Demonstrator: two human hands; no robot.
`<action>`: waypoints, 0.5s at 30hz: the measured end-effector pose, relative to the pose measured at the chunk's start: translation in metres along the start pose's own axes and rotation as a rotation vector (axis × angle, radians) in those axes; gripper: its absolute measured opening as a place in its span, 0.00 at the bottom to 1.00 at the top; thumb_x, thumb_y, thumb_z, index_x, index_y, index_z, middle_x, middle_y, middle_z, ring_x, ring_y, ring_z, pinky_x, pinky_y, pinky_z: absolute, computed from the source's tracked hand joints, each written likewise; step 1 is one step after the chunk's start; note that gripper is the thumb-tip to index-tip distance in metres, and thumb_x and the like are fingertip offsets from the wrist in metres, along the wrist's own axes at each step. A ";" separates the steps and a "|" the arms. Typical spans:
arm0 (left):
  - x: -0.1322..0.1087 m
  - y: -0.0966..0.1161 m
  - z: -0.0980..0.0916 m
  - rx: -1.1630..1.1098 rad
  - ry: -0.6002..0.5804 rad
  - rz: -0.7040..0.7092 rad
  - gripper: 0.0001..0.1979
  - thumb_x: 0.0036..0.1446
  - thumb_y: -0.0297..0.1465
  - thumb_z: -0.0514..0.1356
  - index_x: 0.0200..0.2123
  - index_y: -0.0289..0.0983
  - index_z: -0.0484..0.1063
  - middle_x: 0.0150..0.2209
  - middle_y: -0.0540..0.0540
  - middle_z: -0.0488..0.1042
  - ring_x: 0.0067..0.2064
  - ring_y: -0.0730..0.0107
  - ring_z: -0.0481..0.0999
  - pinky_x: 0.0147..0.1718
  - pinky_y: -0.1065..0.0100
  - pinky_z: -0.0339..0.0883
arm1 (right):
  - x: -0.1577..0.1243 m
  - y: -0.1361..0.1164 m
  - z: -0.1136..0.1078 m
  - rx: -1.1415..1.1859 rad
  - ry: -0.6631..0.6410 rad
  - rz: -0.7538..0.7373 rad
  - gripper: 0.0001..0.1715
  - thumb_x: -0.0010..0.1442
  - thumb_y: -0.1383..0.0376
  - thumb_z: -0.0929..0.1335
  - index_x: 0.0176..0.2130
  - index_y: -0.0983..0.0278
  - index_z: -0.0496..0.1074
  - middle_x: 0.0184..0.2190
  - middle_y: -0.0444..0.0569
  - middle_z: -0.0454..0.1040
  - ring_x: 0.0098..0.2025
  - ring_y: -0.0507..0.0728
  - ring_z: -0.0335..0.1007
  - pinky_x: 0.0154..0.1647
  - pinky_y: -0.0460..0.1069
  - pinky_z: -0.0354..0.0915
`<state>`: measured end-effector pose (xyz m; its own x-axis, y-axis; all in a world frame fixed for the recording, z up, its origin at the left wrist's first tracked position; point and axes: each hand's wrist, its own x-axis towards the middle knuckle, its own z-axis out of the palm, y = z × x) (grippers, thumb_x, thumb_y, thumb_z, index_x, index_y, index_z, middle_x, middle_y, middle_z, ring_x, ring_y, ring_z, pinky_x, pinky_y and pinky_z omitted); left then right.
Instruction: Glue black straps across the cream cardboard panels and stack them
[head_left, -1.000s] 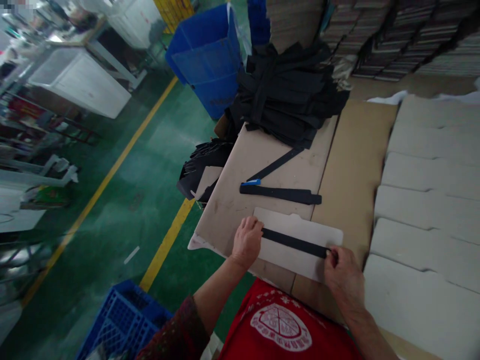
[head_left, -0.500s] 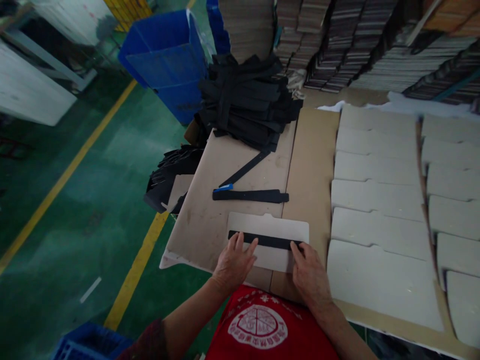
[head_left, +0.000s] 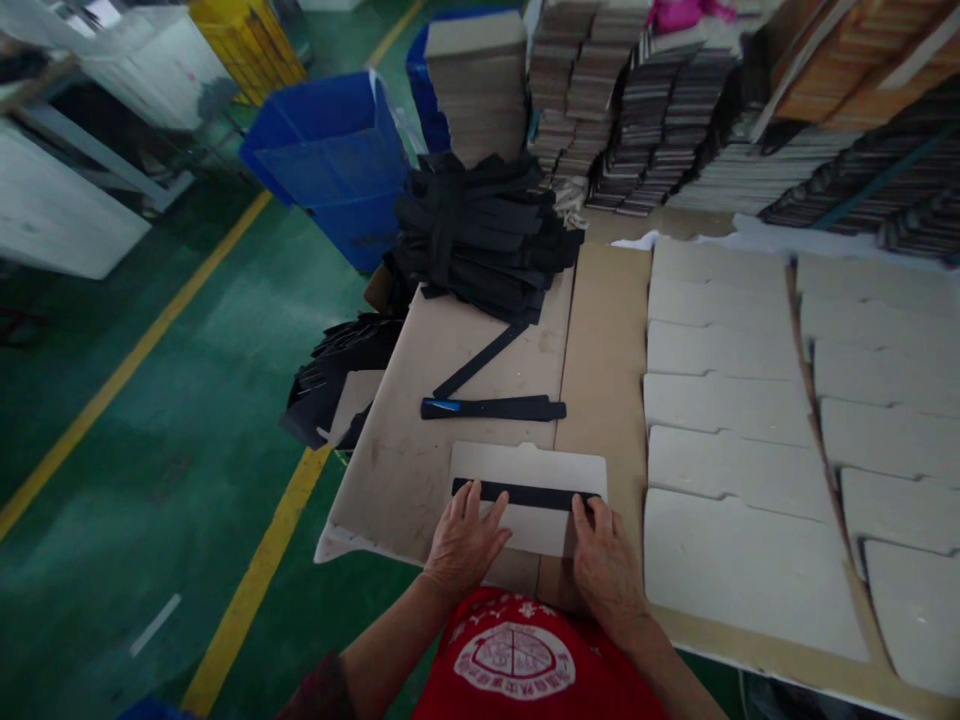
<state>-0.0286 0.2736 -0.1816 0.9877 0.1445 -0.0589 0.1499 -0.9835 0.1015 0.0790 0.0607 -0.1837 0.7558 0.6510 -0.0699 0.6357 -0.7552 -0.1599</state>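
A pale grey board (head_left: 534,463) with a small tab on its far edge lies flat at the table's near end. Across its middle runs a black strip (head_left: 529,495). My left hand (head_left: 466,535) rests its outstretched fingertips on the strip's left part, thumb apart. On the right end, my right hand (head_left: 604,555) presses with its fingers extended. Beyond the board lie black strips (head_left: 506,408) with a blue patch (head_left: 442,406) at their left end, and another single strip (head_left: 480,362) slants away from them.
A heap of black strips (head_left: 480,235) covers the table's far left corner. Overlapping rows of grey boards (head_left: 742,560) fill the right side. Behind stand a blue bin (head_left: 330,150) and tall stacks of boards (head_left: 480,90). More black pieces (head_left: 341,370) sit beside the table's left edge.
The camera view has shifted slightly. Both hands stay on the black strip, with the right hand's fingers set down a little differently. The blue patch looks lower against the strips.
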 end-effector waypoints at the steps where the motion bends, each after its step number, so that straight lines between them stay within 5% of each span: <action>1: -0.002 -0.001 0.002 0.003 0.010 0.002 0.28 0.61 0.43 0.57 0.63 0.44 0.62 0.61 0.33 0.60 0.62 0.44 0.62 0.56 0.50 0.65 | 0.000 0.002 0.001 0.021 0.020 0.000 0.30 0.57 0.78 0.61 0.59 0.74 0.65 0.53 0.64 0.64 0.53 0.66 0.63 0.53 0.57 0.67; 9: -0.021 -0.008 0.020 0.063 0.013 0.005 0.41 0.55 0.44 0.63 0.67 0.38 0.54 0.68 0.33 0.54 0.67 0.46 0.56 0.59 0.53 0.63 | -0.008 0.015 0.019 0.199 0.189 -0.007 0.26 0.56 0.75 0.60 0.53 0.71 0.69 0.49 0.60 0.67 0.51 0.64 0.66 0.54 0.58 0.67; 15: -0.023 -0.004 0.021 0.002 0.016 -0.016 0.37 0.57 0.41 0.62 0.66 0.36 0.56 0.69 0.32 0.51 0.68 0.45 0.53 0.60 0.51 0.61 | -0.008 0.039 -0.001 0.419 0.251 0.165 0.20 0.62 0.68 0.58 0.50 0.66 0.71 0.47 0.55 0.72 0.47 0.60 0.70 0.51 0.56 0.69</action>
<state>-0.0529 0.2723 -0.2018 0.9858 0.1617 -0.0448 0.1654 -0.9813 0.0987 0.0977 0.0263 -0.1886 0.8877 0.4488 0.1029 0.4265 -0.7175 -0.5507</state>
